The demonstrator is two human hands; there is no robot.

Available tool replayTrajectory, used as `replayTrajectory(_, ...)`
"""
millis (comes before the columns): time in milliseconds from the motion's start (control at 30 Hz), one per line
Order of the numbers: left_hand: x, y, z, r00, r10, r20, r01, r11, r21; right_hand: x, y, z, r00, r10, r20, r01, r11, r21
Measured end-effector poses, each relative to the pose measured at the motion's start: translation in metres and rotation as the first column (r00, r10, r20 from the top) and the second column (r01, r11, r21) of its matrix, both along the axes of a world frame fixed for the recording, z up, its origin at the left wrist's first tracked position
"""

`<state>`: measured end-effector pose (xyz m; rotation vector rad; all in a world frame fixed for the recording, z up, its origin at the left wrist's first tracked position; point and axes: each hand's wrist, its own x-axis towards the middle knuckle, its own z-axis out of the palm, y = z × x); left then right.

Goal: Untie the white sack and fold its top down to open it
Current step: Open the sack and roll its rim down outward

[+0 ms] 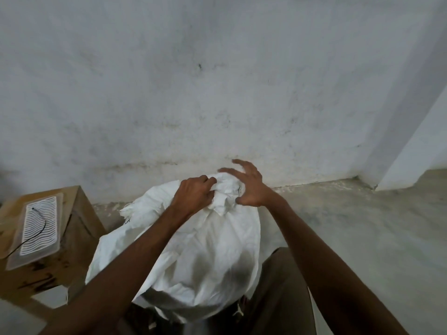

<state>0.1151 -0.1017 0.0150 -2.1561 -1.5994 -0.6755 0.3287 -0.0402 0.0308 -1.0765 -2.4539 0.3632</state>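
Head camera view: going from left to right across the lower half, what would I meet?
Cardboard box with a ridged white pad on top → white sack → left hand gripping its bunched top → right hand, fingers spread → bare concrete floor.

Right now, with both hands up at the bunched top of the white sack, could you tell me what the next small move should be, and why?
Probably bring the right hand in to pinch and work loose the gathered neck of the white sack. The left hand already clutches the bunched fabric, while the right hand's fingers are spread open beside it, gripping nothing. The top looks still bunched shut, so folding down seems premature.
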Motion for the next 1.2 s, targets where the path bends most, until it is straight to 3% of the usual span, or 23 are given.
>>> replayTrajectory(67,0.005,0.001,0.004,1.000,-0.012,0.004,0.012,1.000,-0.009,-0.007,0.006,0.002,0.987,0.069,0.146,-0.089,0.987,0.134)
replayTrajectory(133,0.005,0.002,0.003,0.998,-0.029,0.058,0.029,1.000,0.006,-0.014,0.002,0.012,0.973,0.018,0.231,-0.056,0.985,0.162)
replayTrajectory(267,0.006,-0.015,0.005,0.896,-0.059,0.439,0.110,0.990,-0.090,-0.015,0.001,0.000,0.965,-0.026,0.259,-0.071,0.931,0.358)
replayTrajectory(333,0.006,-0.026,-0.002,0.830,-0.071,0.554,0.190,0.969,-0.160,-0.014,0.000,-0.019,0.960,-0.059,0.273,-0.069,0.897,0.437)
replayTrajectory(400,0.005,-0.029,-0.013,0.891,-0.114,0.439,0.215,0.958,-0.188,-0.014,-0.003,-0.036,0.963,-0.108,0.248,-0.042,0.846,0.532)
replayTrajectory(467,0.002,-0.026,-0.024,0.970,-0.144,0.198,0.170,0.978,-0.123,-0.015,-0.009,-0.048,0.972,-0.120,0.201,-0.023,0.807,0.590)
replayTrajectory(533,-0.003,-0.020,-0.035,0.982,-0.181,-0.058,0.178,0.983,-0.043,-0.017,-0.013,-0.050,0.986,-0.093,0.135,0.011,0.859,0.511)
replayTrajectory(633,-0.014,-0.010,-0.049,0.867,-0.291,-0.405,0.358,0.928,0.100,-0.024,-0.014,-0.031,0.971,0.006,0.239,-0.047,0.985,0.163)
replayTrajectory(700,-0.017,-0.005,-0.052,0.801,-0.322,-0.505,0.451,0.879,0.156,-0.029,-0.010,-0.016,0.913,0.097,0.397,-0.076,0.995,-0.068)
replayTrajectory(800,-0.014,-0.004,-0.049,0.768,-0.369,-0.523,0.520,0.836,0.174,-0.041,-0.006,-0.009,0.857,0.102,0.506,-0.112,0.994,-0.010)
replayTrajectory(867,-0.015,-0.006,-0.049,0.776,-0.435,-0.458,0.534,0.839,0.108,-0.045,-0.007,-0.016,0.896,0.068,0.439,-0.111,0.991,0.074)
replayTrajectory(933,-0.019,-0.010,-0.047,0.850,-0.483,-0.209,0.489,0.872,-0.025,-0.046,-0.009,-0.025,0.921,0.056,0.386,-0.122,0.981,0.149)
replayTrajectory(1000,-0.024,-0.018,-0.041,0.919,-0.370,0.140,0.389,0.909,-0.152,-0.040,-0.010,-0.032,0.941,0.004,0.339,-0.082,0.973,0.217)
replayTrajectory(1067,-0.034,-0.023,-0.041,0.906,-0.183,0.382,0.275,0.940,-0.201,-0.031,-0.007,-0.039,0.958,-0.083,0.275,-0.003,0.955,0.296)
replayTrajectory(1133,-0.046,-0.026,-0.038,0.857,-0.031,0.514,0.222,0.923,-0.314,-0.023,-0.011,-0.051,0.949,-0.147,0.278,0.029,0.921,0.389)
replayTrajectory(1200,-0.054,-0.026,-0.035,0.872,0.055,0.486,0.204,0.862,-0.464,-0.020,-0.018,-0.066,0.941,-0.211,0.266,0.055,0.867,0.495)
